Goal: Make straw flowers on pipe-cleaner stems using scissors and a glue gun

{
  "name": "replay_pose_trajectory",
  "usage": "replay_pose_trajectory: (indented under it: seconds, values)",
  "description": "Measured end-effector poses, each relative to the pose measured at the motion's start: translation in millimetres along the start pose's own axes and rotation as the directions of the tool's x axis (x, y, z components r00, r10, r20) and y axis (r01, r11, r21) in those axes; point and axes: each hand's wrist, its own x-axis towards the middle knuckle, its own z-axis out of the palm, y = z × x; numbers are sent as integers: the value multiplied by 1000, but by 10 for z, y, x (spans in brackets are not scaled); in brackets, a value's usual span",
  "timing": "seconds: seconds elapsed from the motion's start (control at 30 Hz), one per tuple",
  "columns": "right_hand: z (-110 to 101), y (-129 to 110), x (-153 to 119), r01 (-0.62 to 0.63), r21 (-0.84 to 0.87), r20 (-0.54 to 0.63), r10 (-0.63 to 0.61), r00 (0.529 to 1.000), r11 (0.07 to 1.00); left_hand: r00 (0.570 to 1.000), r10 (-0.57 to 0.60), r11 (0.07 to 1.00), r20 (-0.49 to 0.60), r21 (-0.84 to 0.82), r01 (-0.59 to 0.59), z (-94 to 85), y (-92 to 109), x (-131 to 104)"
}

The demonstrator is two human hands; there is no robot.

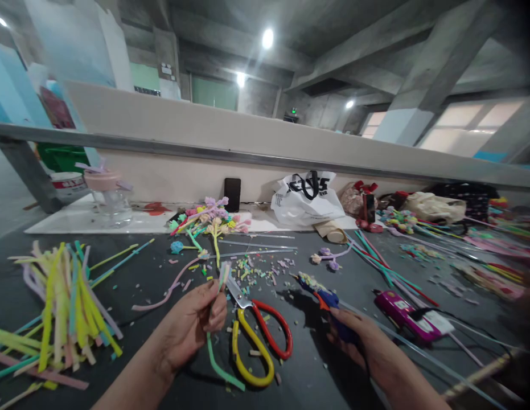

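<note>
My left hand (200, 319) is closed on a small bundle of pale pipe cleaner pieces (224, 273), and a green pipe cleaner (220, 367) trails below it. Just right of that hand lie scissors with one yellow and one red handle (253, 333), their blades partly hidden near my fingers. My right hand (354, 336) is wrapped round a blue glue gun (333, 302) with an orange trigger; its front end points up and left, over the dark table (307, 364). Small cut bits (265, 273) are scattered between and beyond the hands.
A pile of coloured strips (68, 307) covers the left side. Fuzzy flowers (213, 219), a phone (233, 195) and a white bag (307, 199) stand along the back. At right are a purple device (403, 313), long stems (384, 262) and a thin clear rod.
</note>
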Motion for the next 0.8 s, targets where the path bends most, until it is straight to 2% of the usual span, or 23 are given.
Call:
replay_pose_trajectory:
  seconds: [0.03, 0.1, 0.17, 0.23, 0.37, 0.47, 0.57, 0.67, 0.8]
  values:
    - [9, -2, -36, -62, 197, 52, 53, 997, 978, 1000, -2, 1000, 5, -5, 2, 1, -3, -1]
    - [35, -33, -105, -162, 421, 156, 105, 982, 892, 1000, -20, 1000, 7, -14, 20, 4, -4, -6]
    - [76, -84, -175, -211, 516, 242, 95, 966, 830, 999, -41, 999, 7, -19, 41, 10, -2, -12]
    - [135, -134, -251, -196, 511, 277, 55, 959, 837, 999, -43, 999, 6, -12, 44, 22, 3, -17]
    - [323, -180, -412, 12, 397, 277, -132, 952, 918, 996, -19, 994, -88, 106, 29, 73, 4, -24]
    - [482, -165, -511, 217, 306, 268, -303, 914, 927, 978, 106, 949, -177, 311, -46, 119, -8, -21]
    - [596, -132, -594, 356, 157, 224, -385, 896, 921, 937, 270, 823, -222, 557, -106, 152, -30, -14]
    - [663, -96, -669, 452, -65, 168, -436, 884, 890, 890, 375, 656, -259, 752, -58, 163, -62, -21]
    - [744, 12, -697, 595, -274, 225, -551, 804, 756, 848, 486, 467, -214, 883, -45, 156, -94, -57]
